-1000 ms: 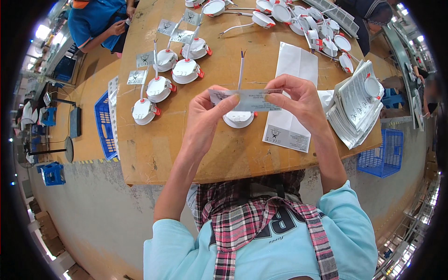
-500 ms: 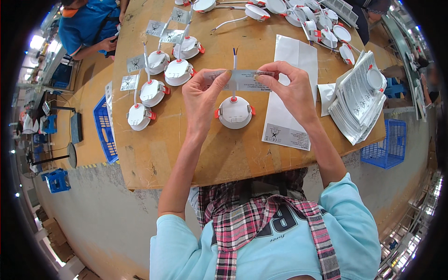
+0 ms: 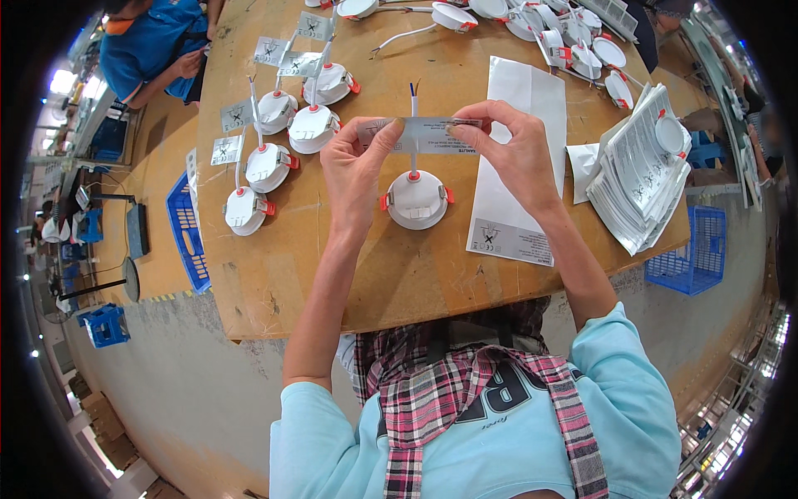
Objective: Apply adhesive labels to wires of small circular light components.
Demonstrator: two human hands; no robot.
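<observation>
Between my two hands a silver printed label [image 3: 428,136] is stretched out flat across the white cable of a round white downlight [image 3: 417,202]. My left hand [image 3: 359,158] pinches the label's left end between thumb and fingers. The right end is pinched by my right hand [image 3: 514,150]. The downlight rests on the table just below, its red-tipped clips out to both sides and its cable standing up, bare wire ends at the top. Right of it lies a white backing sheet [image 3: 519,166] with one label [image 3: 509,242] left near its lower edge.
Several downlights [image 3: 268,168] with flag-like labels on their cables stand at the left. More downlights [image 3: 573,50] lie heaped at the far right. A stack of label sheets [image 3: 638,179] carries one lamp. Blue crates [image 3: 188,233] flank the table [image 3: 274,283]. A person in blue [image 3: 158,50] is at far left.
Both hands still hold the label by its ends at the cable, with barely any movement. The whole view has shifted slightly.
</observation>
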